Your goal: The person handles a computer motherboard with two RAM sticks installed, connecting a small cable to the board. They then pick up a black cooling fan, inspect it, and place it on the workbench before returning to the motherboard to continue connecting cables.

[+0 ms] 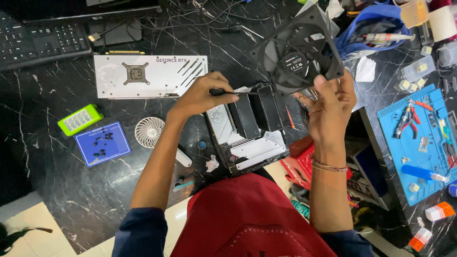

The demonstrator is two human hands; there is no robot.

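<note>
Head view: right hand holds one black fan; left hand grips one tool.

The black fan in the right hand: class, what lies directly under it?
Under the black fan held by the right hand show black heatsink blocks and thin cables. The marble table behind the fan is covered.
</note>
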